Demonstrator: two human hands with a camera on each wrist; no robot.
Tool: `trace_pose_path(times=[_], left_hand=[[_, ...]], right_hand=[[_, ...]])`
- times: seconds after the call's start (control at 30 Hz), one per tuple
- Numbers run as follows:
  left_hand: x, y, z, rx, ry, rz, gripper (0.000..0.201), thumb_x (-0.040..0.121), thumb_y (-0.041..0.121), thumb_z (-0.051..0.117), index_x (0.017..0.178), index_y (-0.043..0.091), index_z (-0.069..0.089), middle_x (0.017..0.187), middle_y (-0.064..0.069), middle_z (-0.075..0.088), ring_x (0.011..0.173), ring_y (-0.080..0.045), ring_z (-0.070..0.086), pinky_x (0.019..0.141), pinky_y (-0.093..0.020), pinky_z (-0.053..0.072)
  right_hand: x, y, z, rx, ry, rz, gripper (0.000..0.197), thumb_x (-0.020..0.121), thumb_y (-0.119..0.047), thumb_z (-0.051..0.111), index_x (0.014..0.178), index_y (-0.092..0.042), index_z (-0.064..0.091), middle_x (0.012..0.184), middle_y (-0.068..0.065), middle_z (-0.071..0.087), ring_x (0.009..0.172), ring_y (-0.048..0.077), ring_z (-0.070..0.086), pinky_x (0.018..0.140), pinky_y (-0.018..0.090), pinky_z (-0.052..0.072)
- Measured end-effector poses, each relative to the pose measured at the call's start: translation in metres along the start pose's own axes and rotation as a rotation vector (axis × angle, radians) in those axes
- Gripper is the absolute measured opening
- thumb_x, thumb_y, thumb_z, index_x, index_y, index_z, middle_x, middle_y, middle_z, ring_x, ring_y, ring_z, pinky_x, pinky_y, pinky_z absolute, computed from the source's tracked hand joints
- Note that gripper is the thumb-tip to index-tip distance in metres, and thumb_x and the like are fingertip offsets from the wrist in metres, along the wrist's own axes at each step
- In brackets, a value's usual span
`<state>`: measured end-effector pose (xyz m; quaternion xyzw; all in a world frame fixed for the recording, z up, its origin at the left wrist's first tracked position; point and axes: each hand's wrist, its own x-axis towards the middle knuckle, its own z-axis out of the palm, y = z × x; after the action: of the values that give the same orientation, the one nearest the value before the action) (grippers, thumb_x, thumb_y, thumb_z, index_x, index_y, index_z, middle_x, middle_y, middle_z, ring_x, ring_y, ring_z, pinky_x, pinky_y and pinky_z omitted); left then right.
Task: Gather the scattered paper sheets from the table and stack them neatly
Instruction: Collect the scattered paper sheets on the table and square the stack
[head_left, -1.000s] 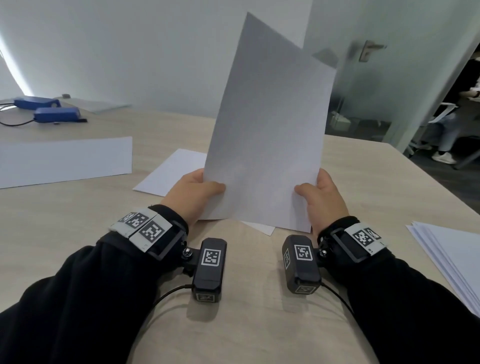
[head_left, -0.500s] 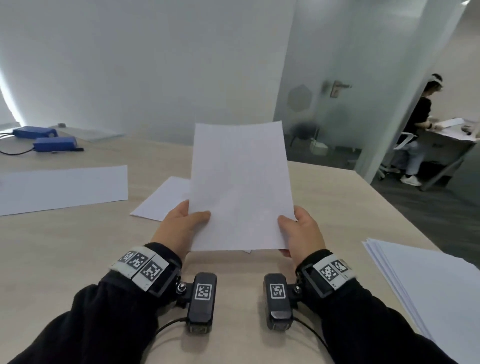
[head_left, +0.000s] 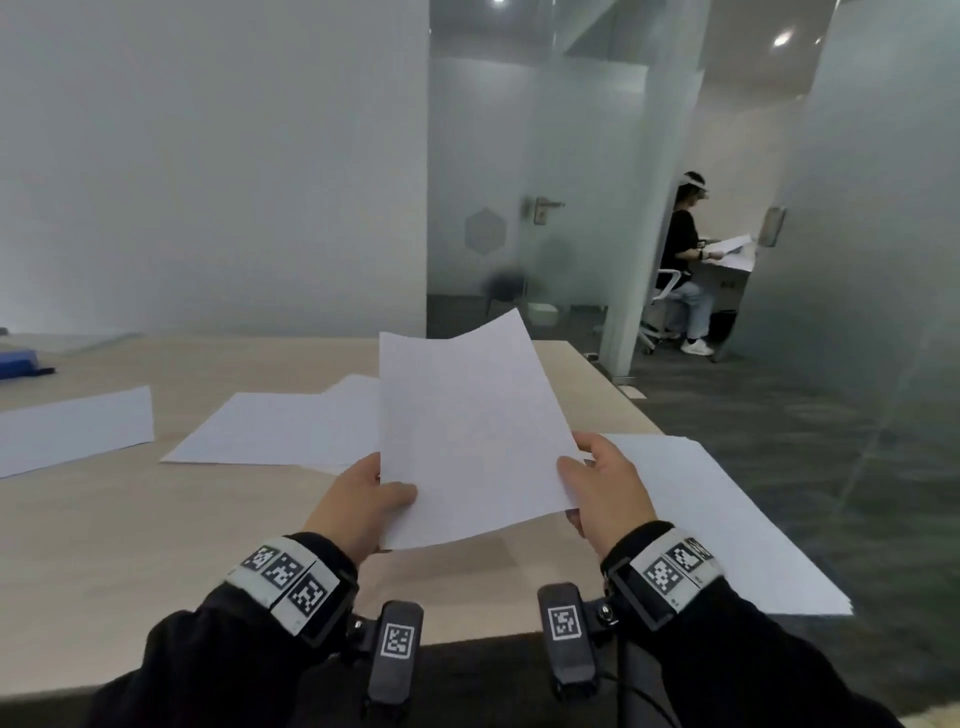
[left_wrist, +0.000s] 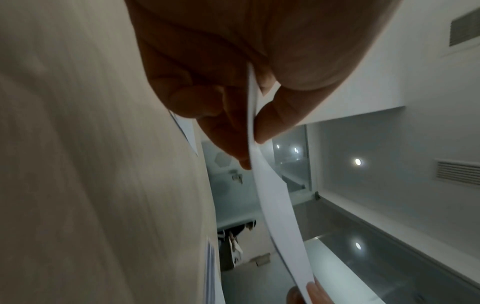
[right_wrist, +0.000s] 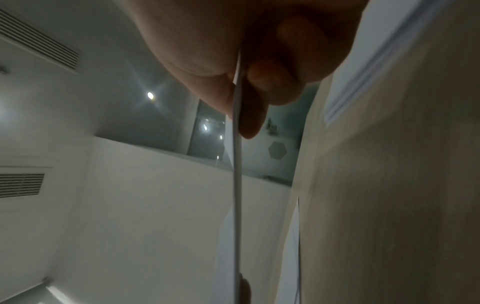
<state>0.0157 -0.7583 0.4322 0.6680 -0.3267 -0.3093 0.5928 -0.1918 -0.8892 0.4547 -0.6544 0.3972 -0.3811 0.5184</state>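
Observation:
Both hands hold a white sheet of paper (head_left: 467, 431) in the air above the wooden table (head_left: 130, 545). My left hand (head_left: 363, 504) pinches its lower left edge, thumb on top. My right hand (head_left: 602, 493) pinches the lower right edge. The left wrist view shows the sheet (left_wrist: 275, 205) edge-on between thumb and fingers; the right wrist view shows the sheet (right_wrist: 237, 185) the same way. A stack of sheets (head_left: 727, 519) lies at the table's right edge, partly under the held sheet. Loose sheets (head_left: 280, 431) lie flat in the middle, and another sheet (head_left: 72, 431) lies at the left.
A blue device (head_left: 18, 364) sits at the far left of the table. Beyond the table stand a white wall and frosted glass partitions with a door (head_left: 535, 218). A person (head_left: 685, 265) sits at another desk in the far room. Dark carpet lies to the right.
The held sheet has come down from upright to a flatter tilt and shifted right, towards the stack. The head view has lifted and turned right.

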Motion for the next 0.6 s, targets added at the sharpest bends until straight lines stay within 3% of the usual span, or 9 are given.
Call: trace_pose_path(times=[0.1,0.17,0.27,0.37,0.47,0.53,0.6], left_hand=[[-0.01,0.006,0.053,-0.007,-0.101,-0.038,0.035,0.074,0.019,0.067,0.11,0.02,0.068,0.098,-0.005,0.077,0.086,-0.031,0.073,0.074,-0.048,0.06],[-0.014,0.004,0.086,0.01,-0.153,-0.047,0.027,0.081,0.014,0.066,0.107,0.022,0.07,0.095,-0.005,0.076,0.076,-0.022,0.066,0.061,-0.031,0.051],[-0.018,0.005,0.13,0.101,-0.225,0.001,0.031,0.084,0.002,0.062,0.107,0.021,0.07,0.091,0.001,0.075,0.073,-0.015,0.065,0.059,-0.022,0.048],[-0.014,0.001,0.163,0.191,-0.259,0.053,0.041,0.077,0.0,0.064,0.113,0.019,0.071,0.09,0.003,0.078,0.082,-0.016,0.074,0.078,-0.03,0.057],[-0.013,0.0,0.19,0.29,-0.255,0.077,0.038,0.076,0.007,0.066,0.109,0.024,0.073,0.074,0.007,0.069,0.068,-0.014,0.068,0.069,-0.027,0.053],[-0.011,-0.002,0.203,0.352,-0.257,0.082,0.036,0.07,0.016,0.064,0.104,0.025,0.073,0.074,-0.003,0.065,0.069,-0.023,0.067,0.074,-0.036,0.055],[-0.007,-0.006,0.212,0.428,-0.252,0.067,0.031,0.069,0.021,0.061,0.097,0.027,0.073,0.082,-0.011,0.07,0.079,-0.031,0.07,0.081,-0.043,0.056]], right_hand=[[-0.007,0.012,-0.058,-0.078,0.124,-0.05,0.026,0.094,-0.016,0.054,0.112,-0.031,0.066,0.102,-0.008,0.072,0.091,0.012,0.069,0.078,0.033,0.057],[-0.012,0.023,-0.094,-0.154,0.192,-0.065,0.024,0.093,-0.016,0.055,0.107,-0.03,0.068,0.101,-0.01,0.072,0.094,0.011,0.067,0.078,0.03,0.053],[-0.015,0.044,-0.137,-0.269,0.263,-0.02,0.021,0.093,-0.018,0.054,0.102,-0.034,0.064,0.098,-0.008,0.07,0.09,0.014,0.066,0.074,0.031,0.051],[-0.016,0.064,-0.165,-0.341,0.3,0.036,0.024,0.092,-0.02,0.053,0.111,-0.029,0.065,0.105,-0.006,0.07,0.093,0.015,0.065,0.073,0.031,0.049],[-0.016,0.078,-0.186,-0.376,0.312,0.046,0.024,0.091,-0.018,0.052,0.107,-0.029,0.067,0.102,-0.008,0.071,0.093,0.015,0.066,0.077,0.032,0.051],[-0.012,0.086,-0.198,-0.424,0.297,0.067,0.022,0.091,-0.02,0.053,0.103,-0.03,0.068,0.1,-0.009,0.072,0.094,0.017,0.066,0.083,0.033,0.052],[-0.007,0.091,-0.206,-0.476,0.274,0.109,0.02,0.09,-0.025,0.053,0.102,-0.031,0.068,0.098,-0.011,0.072,0.094,0.018,0.066,0.085,0.035,0.053]])
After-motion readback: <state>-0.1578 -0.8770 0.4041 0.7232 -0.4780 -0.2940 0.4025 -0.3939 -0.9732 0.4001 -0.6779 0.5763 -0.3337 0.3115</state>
